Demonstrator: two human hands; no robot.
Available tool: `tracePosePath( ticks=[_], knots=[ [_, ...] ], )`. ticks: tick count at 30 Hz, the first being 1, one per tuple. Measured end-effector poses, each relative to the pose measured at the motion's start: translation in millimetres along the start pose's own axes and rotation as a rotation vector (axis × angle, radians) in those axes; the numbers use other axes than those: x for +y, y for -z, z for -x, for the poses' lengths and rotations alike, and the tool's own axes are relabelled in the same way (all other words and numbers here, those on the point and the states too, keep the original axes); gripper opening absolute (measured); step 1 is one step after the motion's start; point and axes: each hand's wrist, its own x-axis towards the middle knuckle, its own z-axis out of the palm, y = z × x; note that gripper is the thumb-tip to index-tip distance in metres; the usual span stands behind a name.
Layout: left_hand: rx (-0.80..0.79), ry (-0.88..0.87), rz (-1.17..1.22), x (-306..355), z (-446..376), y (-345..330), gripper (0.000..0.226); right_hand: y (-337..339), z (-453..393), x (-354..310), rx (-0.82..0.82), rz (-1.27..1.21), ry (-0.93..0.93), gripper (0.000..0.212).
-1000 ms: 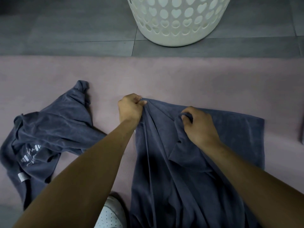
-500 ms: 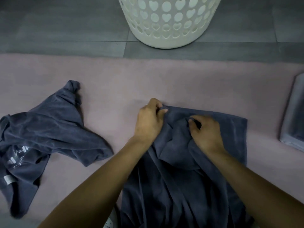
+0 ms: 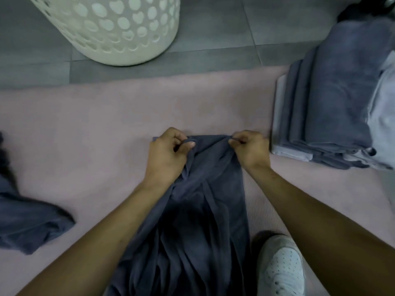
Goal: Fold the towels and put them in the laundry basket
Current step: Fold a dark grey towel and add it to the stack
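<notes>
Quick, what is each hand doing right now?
Left hand: pinching the dark grey towel at its far edge.
Right hand: pinching the same edge.

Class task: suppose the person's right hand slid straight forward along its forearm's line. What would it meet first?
Probably bare pink mat, then grey floor tiles. The right hand seems to pass left of the folded towel stack, though depth is unclear.

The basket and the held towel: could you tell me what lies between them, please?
Only bare floor: grey tiles by the basket, then pink mat up to the towel, in the head view.

no readable text, labels, brands or numbers on any towel, basket or shoe in view
</notes>
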Motion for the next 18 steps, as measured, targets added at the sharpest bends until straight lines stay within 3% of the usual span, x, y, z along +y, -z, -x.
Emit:
tracePosePath(
  ticks=[5,12,18],
  knots=[
    [-0.025,0.059,-0.014,-9,5,-15,0.017,-3,-11,-3,-0.039,0.067,-0.065,0.004],
    [0.022,0.125,-0.008,-24,12,-26,0.013,-11,-16,-5,-0.025,0.257,-0.122,0.024],
    [0.004,0.179,0.017,-27,12,-24,0.01,-16,-12,-20,-0.12,0.285,-0.268,0.038]
  ],
)
